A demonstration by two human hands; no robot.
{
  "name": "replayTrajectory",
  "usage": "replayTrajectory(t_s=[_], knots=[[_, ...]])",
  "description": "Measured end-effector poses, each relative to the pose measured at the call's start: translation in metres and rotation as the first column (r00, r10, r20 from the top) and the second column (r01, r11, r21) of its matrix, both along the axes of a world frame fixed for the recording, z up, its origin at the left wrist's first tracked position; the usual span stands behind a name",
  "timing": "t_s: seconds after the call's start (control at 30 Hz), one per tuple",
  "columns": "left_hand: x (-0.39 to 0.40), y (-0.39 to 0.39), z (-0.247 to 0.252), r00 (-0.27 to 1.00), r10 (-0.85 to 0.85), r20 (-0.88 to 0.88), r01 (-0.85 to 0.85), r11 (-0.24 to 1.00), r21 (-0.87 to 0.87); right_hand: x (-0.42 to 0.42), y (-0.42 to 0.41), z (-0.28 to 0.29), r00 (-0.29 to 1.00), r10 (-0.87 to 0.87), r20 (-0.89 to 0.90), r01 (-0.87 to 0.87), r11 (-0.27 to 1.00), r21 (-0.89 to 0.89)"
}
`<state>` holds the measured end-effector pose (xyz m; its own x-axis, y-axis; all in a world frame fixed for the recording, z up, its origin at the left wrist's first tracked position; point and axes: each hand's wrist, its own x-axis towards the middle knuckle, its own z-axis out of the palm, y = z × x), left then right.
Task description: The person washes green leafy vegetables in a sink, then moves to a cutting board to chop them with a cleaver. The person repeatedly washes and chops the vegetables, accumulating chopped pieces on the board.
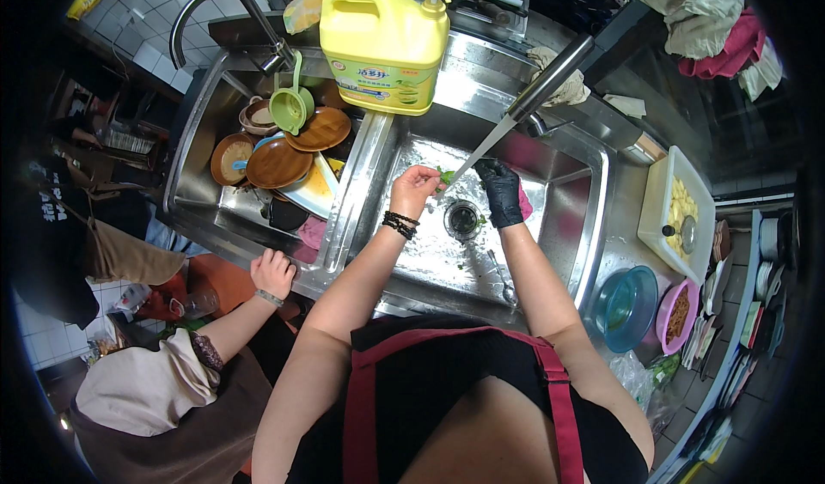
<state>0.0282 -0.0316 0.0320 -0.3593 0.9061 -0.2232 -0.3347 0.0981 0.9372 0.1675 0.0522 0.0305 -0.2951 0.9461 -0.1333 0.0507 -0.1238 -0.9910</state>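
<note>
Water runs from a faucet [550, 78] into the right basin of a steel double sink [399, 265]. Bare, with dark beads at the wrist, my left hand [416, 187] pinches a small green leafy sprig [446, 176] beside the stream. My right hand [500, 194], in a black glove, is just right of the stream with its fingers curled; whether it holds anything is hidden. A pink cloth [525, 203] shows behind the glove. Below the hands lie the drain [463, 218], with green scraps at its edge, and a metal spoon [506, 284].
Wooden plates [278, 163] and a green ladle [291, 105] fill the left basin. A yellow detergent jug [387, 52] stands behind the divider. At right are a white tub [677, 213], a blue bowl [626, 308] and a pink bowl [677, 316]. A co-worker's hand [273, 274] rests on the sink's left front edge.
</note>
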Motion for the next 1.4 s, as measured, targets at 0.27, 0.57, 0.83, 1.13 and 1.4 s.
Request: replayTrajectory(t_s=[0.27,0.57,0.83,1.13,1.4], knots=[[0.005,0.000,0.003,1.000,-0.018,0.000,0.018,0.999,0.034,-0.006,-0.006,-0.008,0.962,0.234,0.143,-0.234,0.972,-0.015],[0.004,0.002,-0.009,0.974,-0.006,0.227,0.017,0.999,-0.047,-0.007,-0.013,0.003,0.975,0.215,-0.059,-0.222,0.965,-0.141],[-0.001,-0.001,-0.006,0.878,-0.070,0.473,0.097,0.995,-0.032,0.002,0.007,0.006,0.990,0.113,-0.085,-0.123,0.985,-0.120],[-0.004,0.003,-0.013,0.510,-0.245,0.825,0.052,0.966,0.255,0.006,0.009,0.013,0.983,0.100,-0.155,-0.145,0.938,-0.315],[-0.004,0.006,-0.002,0.578,-0.104,0.809,0.028,0.994,0.108,0.009,0.005,0.028,0.855,0.079,-0.512,-0.345,0.824,-0.449]])
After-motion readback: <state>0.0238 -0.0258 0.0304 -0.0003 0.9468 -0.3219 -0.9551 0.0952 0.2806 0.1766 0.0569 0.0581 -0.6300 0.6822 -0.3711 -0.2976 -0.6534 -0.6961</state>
